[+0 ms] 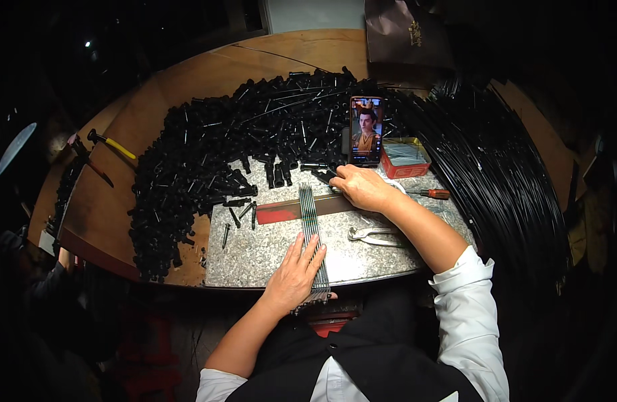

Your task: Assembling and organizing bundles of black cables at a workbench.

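A row of thin dark rods (310, 218) runs toward me over the worktop's near edge. My left hand (291, 278) holds the rods near that edge, fingers stretched over the top and a thumb tip showing at their right side. Beneath the rods' far part lies a flat red and brown bar (278, 212). My right hand (365, 187) is bent in a pinch just below the phone (366, 130). Its fingertips meet a small black tubular part (324, 177); the grip itself is partly hidden.
A large heap of black tubular parts (201, 147) covers the far and left side. Long black rods (502, 167) lie in a mass on the right. Pincers (375, 236), a red-handled screwdriver (434, 193) and a red tin (407, 164) sit nearby. A yellow-handled hammer (114, 144) is far left.
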The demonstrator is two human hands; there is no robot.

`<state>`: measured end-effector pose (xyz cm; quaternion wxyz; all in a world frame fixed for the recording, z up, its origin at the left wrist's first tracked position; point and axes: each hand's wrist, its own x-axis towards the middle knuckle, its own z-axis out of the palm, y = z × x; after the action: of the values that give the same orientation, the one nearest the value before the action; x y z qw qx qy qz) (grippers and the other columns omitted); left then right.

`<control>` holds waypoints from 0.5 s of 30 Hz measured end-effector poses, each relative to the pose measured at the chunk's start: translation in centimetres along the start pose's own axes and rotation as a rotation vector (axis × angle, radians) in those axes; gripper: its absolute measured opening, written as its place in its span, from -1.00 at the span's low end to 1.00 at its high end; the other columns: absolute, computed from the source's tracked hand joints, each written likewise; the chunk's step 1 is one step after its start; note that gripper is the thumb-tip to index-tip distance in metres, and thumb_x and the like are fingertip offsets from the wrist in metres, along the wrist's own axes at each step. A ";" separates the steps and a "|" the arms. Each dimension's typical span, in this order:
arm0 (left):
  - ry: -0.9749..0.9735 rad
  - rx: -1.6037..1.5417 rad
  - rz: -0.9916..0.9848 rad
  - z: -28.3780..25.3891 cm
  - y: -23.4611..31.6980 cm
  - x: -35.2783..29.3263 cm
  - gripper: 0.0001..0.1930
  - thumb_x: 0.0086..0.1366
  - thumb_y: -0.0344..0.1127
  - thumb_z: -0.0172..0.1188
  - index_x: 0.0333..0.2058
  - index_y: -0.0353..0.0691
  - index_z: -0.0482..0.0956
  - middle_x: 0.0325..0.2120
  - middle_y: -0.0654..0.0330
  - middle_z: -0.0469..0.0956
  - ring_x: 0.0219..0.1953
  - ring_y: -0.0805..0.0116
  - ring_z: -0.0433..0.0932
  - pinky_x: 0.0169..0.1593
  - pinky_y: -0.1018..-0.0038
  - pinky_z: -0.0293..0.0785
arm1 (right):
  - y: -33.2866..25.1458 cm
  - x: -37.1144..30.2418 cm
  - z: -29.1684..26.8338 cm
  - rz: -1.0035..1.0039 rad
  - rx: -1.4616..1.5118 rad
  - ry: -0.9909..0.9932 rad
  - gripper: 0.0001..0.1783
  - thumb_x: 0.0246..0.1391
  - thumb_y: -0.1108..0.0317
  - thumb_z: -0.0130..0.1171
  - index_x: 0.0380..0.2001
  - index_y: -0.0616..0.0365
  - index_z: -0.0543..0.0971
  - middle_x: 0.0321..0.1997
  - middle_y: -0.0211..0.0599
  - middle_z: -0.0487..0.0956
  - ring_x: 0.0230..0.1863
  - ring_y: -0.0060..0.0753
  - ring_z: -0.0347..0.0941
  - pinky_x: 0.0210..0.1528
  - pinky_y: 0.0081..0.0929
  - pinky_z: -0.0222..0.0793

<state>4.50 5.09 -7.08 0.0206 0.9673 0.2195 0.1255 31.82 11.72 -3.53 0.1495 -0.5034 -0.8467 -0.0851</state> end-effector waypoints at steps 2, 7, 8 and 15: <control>0.009 -0.094 -0.026 -0.5 0.4 0.1 -0.01 -0.06 0.29 0.25 0.16 -0.39 0.23 0.22 -0.15 0.10 0.31 -0.21 -0.05 0.31 0.08 0.00 | 0.0 -0.1 -0.1 0.010 0.001 -0.007 -0.74 -0.03 0.44 0.08 -0.21 0.15 0.54 -0.32 -0.20 0.43 -0.19 -0.15 0.43 -0.19 -0.26 0.41; -0.003 -0.112 -0.040 -0.9 0.5 0.1 -0.03 -0.04 0.27 0.25 0.16 -0.39 0.24 0.22 -0.14 0.10 0.31 -0.21 -0.05 0.31 0.08 0.01 | -0.1 -0.1 -0.1 0.000 -0.004 -0.006 -0.73 -0.04 0.45 0.09 -0.20 0.14 0.54 -0.32 -0.20 0.43 -0.19 -0.16 0.43 -0.19 -0.25 0.41; 0.004 -0.113 -0.038 -0.9 0.5 0.0 -0.03 -0.04 0.27 0.25 0.16 -0.39 0.24 0.22 -0.14 0.10 0.31 -0.21 -0.04 0.30 0.08 0.02 | -0.1 0.0 -0.2 0.007 0.000 -0.012 -0.73 -0.05 0.45 0.09 -0.20 0.14 0.54 -0.32 -0.21 0.43 -0.19 -0.16 0.43 -0.19 -0.25 0.41; 0.011 -0.075 -0.013 -0.4 0.3 0.0 -0.04 0.03 0.35 0.08 0.15 -0.43 0.24 0.22 -0.20 0.10 0.28 -0.29 -0.01 0.28 0.05 0.03 | 0.1 -0.1 0.0 0.001 0.003 -0.010 -0.73 -0.07 0.46 0.11 -0.22 0.14 0.53 -0.32 -0.22 0.43 -0.19 -0.16 0.42 -0.18 -0.26 0.40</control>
<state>4.56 4.83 -6.63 0.0563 0.9637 0.2211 0.1390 31.93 11.69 -3.60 0.1462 -0.5041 -0.8473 -0.0815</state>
